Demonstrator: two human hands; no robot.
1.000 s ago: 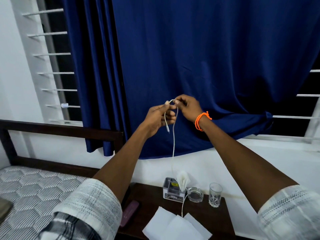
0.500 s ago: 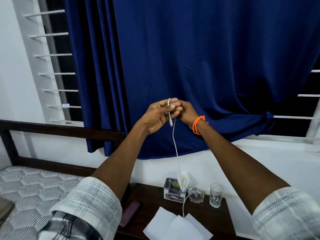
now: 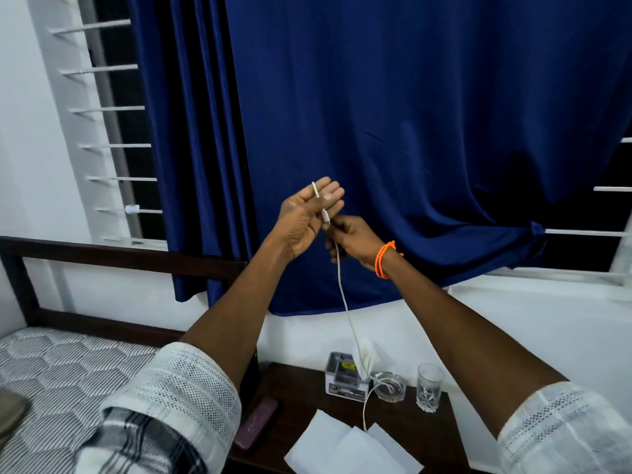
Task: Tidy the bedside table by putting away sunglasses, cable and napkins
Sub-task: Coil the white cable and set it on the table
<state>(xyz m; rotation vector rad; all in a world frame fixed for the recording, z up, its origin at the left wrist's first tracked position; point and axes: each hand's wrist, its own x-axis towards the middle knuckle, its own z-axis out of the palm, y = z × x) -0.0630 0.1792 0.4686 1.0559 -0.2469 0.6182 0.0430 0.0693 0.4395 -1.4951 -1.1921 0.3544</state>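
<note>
Since half a second ago, the left hand (image 3: 304, 217) is opening out: its fingers are now spreading straight with the palm turned up, where before they were curled together with the other hand around the white cable (image 3: 343, 295). A short stretch of cable is lying across those straight fingers, its end sticking out past the fingertips. The right hand (image 3: 352, 239), wearing an orange bracelet (image 3: 384, 260), is sitting lower than before and pinching the cable just below the left palm; how its fingertips are closing is partly hidden behind the left hand.

From the pinch the cable is hanging down to the bedside table (image 3: 301, 388), passing in front of a small organiser box (image 3: 343, 378) and a napkin (image 3: 367, 355) standing in it, then looping near a glass ashtray (image 3: 390, 386); whether it is lying inside the ashtray is hard to tell. Its lower end is running down to the white napkins (image 3: 345, 446) lying at the table's front edge, which are cut off by the frame. A drinking glass (image 3: 429, 390) is standing right of the ashtray. A dark maroon case (image 3: 256, 427) is lying at the table's left, half hidden by the left sleeve (image 3: 181, 401). A blue curtain (image 3: 410, 131) is hanging behind.
</note>
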